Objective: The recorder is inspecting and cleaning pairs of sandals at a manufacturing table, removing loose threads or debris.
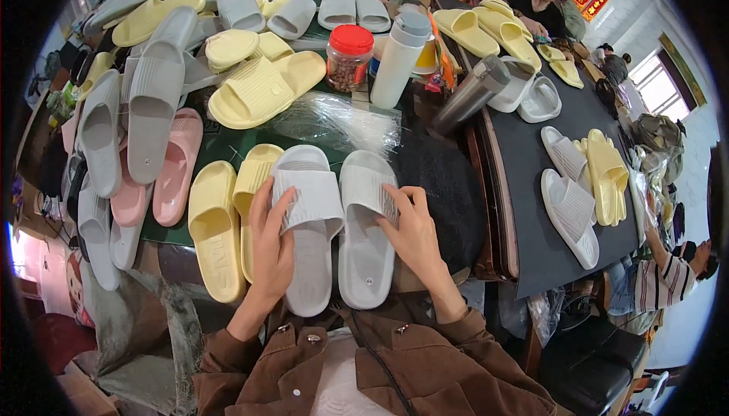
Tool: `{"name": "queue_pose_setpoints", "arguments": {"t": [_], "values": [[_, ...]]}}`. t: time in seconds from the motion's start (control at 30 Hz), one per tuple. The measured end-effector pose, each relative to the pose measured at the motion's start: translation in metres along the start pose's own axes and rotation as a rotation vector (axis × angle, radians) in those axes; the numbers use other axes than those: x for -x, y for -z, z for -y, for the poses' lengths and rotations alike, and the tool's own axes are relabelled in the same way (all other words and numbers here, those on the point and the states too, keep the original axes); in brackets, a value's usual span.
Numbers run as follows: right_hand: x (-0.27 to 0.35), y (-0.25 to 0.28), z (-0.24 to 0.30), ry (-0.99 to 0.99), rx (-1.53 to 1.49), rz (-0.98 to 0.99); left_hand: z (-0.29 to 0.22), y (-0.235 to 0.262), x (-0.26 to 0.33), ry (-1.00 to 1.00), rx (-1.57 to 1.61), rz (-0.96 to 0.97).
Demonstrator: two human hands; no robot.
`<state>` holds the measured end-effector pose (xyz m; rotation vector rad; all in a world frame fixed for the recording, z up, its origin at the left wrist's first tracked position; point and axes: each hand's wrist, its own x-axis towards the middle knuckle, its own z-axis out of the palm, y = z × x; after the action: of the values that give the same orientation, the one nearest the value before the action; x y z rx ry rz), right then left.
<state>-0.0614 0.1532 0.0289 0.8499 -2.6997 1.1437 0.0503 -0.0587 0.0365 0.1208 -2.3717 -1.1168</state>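
Note:
Two grey slide slippers lie side by side in front of me, toes pointing away. My left hand (272,245) grips the left grey slipper (310,272) at the outer side of its ribbed strap, fingers bent against it. On the other side, my right hand (414,230) pinches the strap of the right grey slipper (364,268), with the thumb near the strap's opening and the fingers over its top. The two slippers sit close together. Just left of my left hand is a yellow slipper (216,241), with a second yellow slipper (254,177) partly hidden behind the hand.
Grey slippers (156,105) and pink slippers (177,165) are piled at the left. Beyond are clear plastic bags (342,124), a red-lidded jar (349,59), a white bottle (399,63) and a tilted steel tumbler (471,96). More slippers lie on the right-hand dark table (524,181). Other people sit around.

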Motion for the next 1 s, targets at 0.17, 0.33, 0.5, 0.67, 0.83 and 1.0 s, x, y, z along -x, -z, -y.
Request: {"name": "queue_pose_setpoints", "arguments": {"t": [0.17, 0.33, 0.5, 0.67, 0.83, 1.0], "values": [[0.0, 0.0, -0.003, -0.02, -0.096, -0.028, -0.013, -0.003, -0.004, -0.025, 0.052, -0.03], [0.002, -0.005, -0.004, 0.009, -0.092, -0.087, -0.012, -0.009, -0.009, -0.045, -0.201, 0.025], [0.001, -0.002, -0.003, 0.004, -0.114, -0.074, -0.004, -0.002, -0.01, 0.017, 0.04, -0.035], [0.0, -0.003, -0.004, 0.02, -0.137, -0.072, 0.001, 0.015, -0.011, -0.054, -0.376, 0.021], [0.001, -0.005, -0.004, 0.018, -0.136, -0.077, 0.011, 0.022, -0.008, -0.02, -0.482, -0.036], [0.001, -0.007, -0.006, 0.038, -0.147, -0.107, 0.01, 0.03, -0.01, 0.043, -0.567, -0.026]]}}
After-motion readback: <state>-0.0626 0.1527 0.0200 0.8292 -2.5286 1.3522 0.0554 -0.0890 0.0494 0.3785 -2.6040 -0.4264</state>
